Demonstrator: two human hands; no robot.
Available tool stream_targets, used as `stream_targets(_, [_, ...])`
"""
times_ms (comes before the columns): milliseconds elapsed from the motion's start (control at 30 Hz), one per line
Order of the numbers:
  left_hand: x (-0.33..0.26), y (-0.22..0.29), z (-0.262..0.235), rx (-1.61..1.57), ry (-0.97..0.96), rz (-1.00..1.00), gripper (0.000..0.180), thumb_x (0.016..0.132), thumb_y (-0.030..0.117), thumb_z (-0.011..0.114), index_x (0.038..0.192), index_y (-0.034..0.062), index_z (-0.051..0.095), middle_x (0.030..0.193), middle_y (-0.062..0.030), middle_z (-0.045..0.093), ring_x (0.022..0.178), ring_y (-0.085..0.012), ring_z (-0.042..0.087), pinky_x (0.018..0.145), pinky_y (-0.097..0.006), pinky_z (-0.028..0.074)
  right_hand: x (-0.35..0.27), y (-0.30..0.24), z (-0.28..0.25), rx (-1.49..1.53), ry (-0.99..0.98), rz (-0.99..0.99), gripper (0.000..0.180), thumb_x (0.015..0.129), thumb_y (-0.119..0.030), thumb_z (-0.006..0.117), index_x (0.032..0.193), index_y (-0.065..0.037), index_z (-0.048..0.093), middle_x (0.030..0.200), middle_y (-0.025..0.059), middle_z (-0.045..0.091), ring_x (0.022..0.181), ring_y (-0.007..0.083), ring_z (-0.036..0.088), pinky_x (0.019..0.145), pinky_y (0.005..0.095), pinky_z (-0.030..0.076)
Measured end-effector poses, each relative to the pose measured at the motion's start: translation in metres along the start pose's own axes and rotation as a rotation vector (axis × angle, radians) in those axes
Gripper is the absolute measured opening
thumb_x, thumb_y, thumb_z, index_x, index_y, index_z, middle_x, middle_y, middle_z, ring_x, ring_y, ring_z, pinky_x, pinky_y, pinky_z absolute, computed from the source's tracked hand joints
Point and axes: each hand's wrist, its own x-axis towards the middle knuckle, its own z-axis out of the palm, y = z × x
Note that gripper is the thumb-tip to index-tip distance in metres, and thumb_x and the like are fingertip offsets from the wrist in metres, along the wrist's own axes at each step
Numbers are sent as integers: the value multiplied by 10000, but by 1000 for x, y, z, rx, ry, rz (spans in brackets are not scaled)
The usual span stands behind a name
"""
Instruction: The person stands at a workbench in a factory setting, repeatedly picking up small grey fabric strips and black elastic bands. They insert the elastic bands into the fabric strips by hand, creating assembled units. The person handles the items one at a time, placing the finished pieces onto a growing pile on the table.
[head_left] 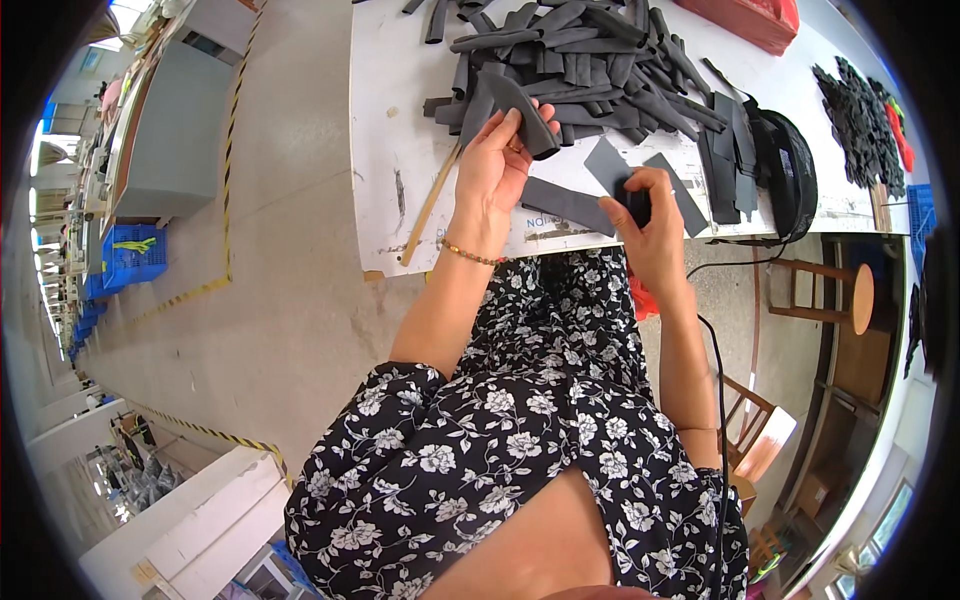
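Observation:
My left hand, raised over the near part of the white table, grips a dark grey fabric sleeve that looks rolled and hollow at its lower end. Fingers and thumb of my right hand close around a grey flat strip, with a darker part in the palm. Under and beside that hand lie two more flat strips: one on the left and one on the right. A big pile of similar grey sleeves rises just beyond both hands.
A wooden stick lies at the left. To the right are stacked dark flat pieces, a black bag-like item and a heap of black pieces. A red package sits at the back; a stool stands right.

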Motion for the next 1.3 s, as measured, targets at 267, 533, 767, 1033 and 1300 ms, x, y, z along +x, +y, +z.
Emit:
stream_targets(267, [-3,-1,6,82,74,-36,220,969,91,562,1137,-50,580,1126,-172,655,1074,-332,643,949,-434,552,4,-18,1,-96,64,-92,368,756,-67,761,1107,-49,649,996,118,627,931,302,584,803,385,466])
stream_targets(533, [-8,-12,13,119,58,-46,215,954,68,578,1140,-36,548,1112,-199,655,1045,-330,656,946,-427,551,15,-13,5,-363,149,-262,250,778,-108,738,1027,-92,717,917,26,649,861,222,584,766,356,411])
stream_targets(767, [-18,-14,18,180,60,-38,203,951,56,572,1127,-20,505,1119,-216,641,1008,-326,666,892,-446,578,20,-8,6,-509,293,-388,249,731,-80,760,975,-105,719,888,-4,644,816,195,597,752,346,425])
stream_targets(1033, [-44,-26,44,379,60,209,258,942,49,586,1163,-4,464,1062,-163,643,938,-276,682,820,-404,602,24,-15,17,-530,338,-430,397,710,-89,782,1094,-86,679,966,11,627,875,215,588,750,338,423])
stream_targets(1300, [-31,-20,42,194,-257,176,204,986,195,563,1091,27,608,878,-144,701,1097,-338,631,979,-449,486,8,-26,26,-238,126,-351,552,727,-39,773,1228,-38,542,1082,151,593,956,342,564,826,434,459])
